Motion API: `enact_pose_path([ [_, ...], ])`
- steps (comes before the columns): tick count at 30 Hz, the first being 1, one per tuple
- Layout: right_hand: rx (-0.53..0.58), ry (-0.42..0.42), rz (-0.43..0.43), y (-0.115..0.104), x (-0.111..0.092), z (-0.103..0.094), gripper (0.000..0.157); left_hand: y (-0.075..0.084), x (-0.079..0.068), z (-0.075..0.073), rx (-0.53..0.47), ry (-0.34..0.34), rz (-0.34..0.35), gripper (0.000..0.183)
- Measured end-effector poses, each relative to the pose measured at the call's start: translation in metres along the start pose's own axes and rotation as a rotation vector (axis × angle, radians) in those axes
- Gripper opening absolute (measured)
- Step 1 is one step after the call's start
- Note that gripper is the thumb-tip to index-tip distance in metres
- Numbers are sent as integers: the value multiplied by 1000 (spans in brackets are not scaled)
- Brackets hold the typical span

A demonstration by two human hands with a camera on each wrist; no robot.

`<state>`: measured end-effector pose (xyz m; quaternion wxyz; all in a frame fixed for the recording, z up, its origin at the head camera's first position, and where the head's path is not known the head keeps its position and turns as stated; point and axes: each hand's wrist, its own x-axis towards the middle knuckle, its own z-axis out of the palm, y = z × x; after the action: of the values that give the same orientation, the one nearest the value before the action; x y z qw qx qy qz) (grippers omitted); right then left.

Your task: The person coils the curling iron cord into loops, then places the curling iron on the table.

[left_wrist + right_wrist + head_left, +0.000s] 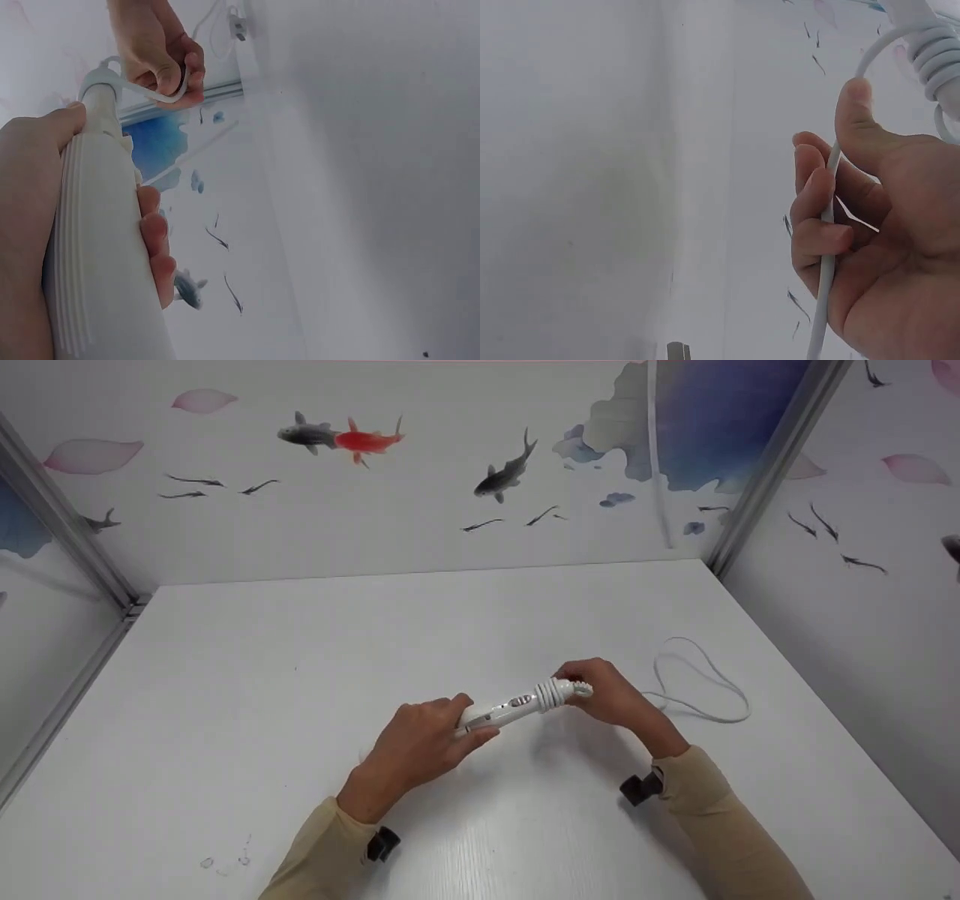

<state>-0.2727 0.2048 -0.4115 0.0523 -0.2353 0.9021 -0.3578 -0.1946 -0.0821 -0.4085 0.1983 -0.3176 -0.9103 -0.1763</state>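
Left hand [420,739] fingers curled round white tool [506,711]; right hand [609,695] fingers curled round cord [821,315], coils [551,694] wrapped around tool's end. Tool held above table [300,660], well apart from back edge. Loose loop [729,721] lies right, nearer right edge. Wide tabletop stretches left and behind.

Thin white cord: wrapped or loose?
Partly wrapped: turns of thin white cord circle the slim white appliance; a slack loop is unwound.
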Motion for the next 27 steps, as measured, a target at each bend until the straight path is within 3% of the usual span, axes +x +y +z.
enact_pose_path([
  [3, -80, 40, 3, 0, 0, -2, 12, 1, 0, -2, -47, -52, 8, 39],
  [6, -127, 67, 77, -1, -1, -3, 2, 2, 0, -3, -74, -94, 5, 40],
  [11, -109, 151, 150, -3, -3, -5, 24, 2, 0, -3, -70, -145, -2, 40],
  [15, -65, 221, 107, -8, -4, -7, 26, 2, 0, -2, -77, -194, -1, 41],
  [20, -45, 251, 33, -19, -7, -8, 23, 3, 0, -1, -86, -253, -21, 43],
  [27, -50, 321, -116, -37, -14, -9, 16, 5, 1, 4, -78, -277, -83, 43],
])
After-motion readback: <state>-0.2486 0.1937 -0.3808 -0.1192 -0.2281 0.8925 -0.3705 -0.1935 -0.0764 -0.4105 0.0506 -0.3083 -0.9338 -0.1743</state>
